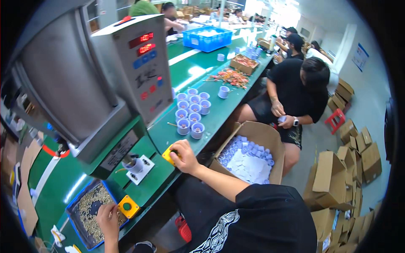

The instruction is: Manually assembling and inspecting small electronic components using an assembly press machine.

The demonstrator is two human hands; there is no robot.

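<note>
My left hand [109, 220] is over the near side of a blue tray [72, 207] of small brass-coloured metal parts. Its fingers are curled together, and I cannot make out anything between them. Beside it is a yellow box with a green push button [127, 206]. My right hand [184, 157] is closed over a second yellow push-button box [170, 155] at the bench edge. Between the hands, a pale lavender plastic cup [135, 166] sits on the white fixture plate [142, 173] under the head of a bench press [110, 141].
Several lavender cups [197, 130] stand grouped beyond my right hand, near a pile of reddish wired parts [231, 77]. A cardboard box [270, 131] of cups and white pieces is at my right. A seated co-worker [295, 90] handles a cup. A blue crate [207, 39] stands farther back.
</note>
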